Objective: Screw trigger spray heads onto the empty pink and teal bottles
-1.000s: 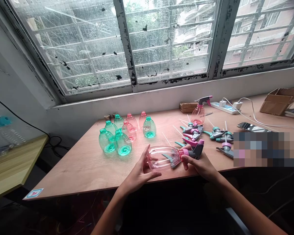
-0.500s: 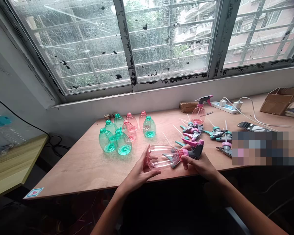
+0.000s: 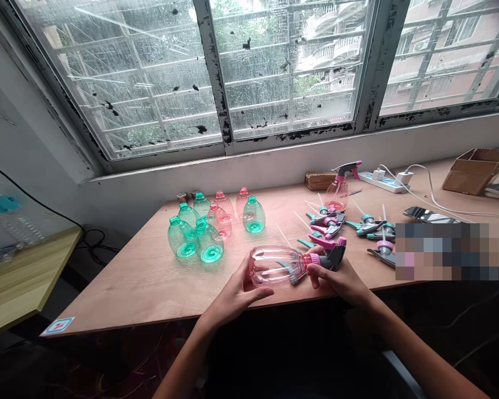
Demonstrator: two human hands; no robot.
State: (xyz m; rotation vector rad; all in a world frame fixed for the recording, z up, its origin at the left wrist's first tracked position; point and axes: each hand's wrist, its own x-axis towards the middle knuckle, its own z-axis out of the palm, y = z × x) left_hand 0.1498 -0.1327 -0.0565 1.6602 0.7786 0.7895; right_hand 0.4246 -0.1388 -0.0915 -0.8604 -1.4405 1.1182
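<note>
A clear pink spray bottle [image 3: 274,265] lies on its side just above the front edge of the wooden table [image 3: 149,282]. My left hand [image 3: 237,291] cups the bottle's base, thumb and fingers wrapped round it. At the bottle's neck my right hand [image 3: 336,280] grips the pink and grey trigger head [image 3: 330,252]. Behind them lie several loose trigger heads [image 3: 368,227] in teal and pink, with thin tubes. A finished pink spray bottle [image 3: 337,191] stands upright further back.
Several empty green and pink bottles [image 3: 210,224] stand grouped at the left middle. A power strip [image 3: 380,180] with cables, a phone [image 3: 428,215], a small box [image 3: 319,180] and a cardboard box [image 3: 474,170] sit at the back right. A side table [image 3: 20,277] stands at the left.
The pink bottle has turned slightly between my hands; both hands stay in nearly the same place.
</note>
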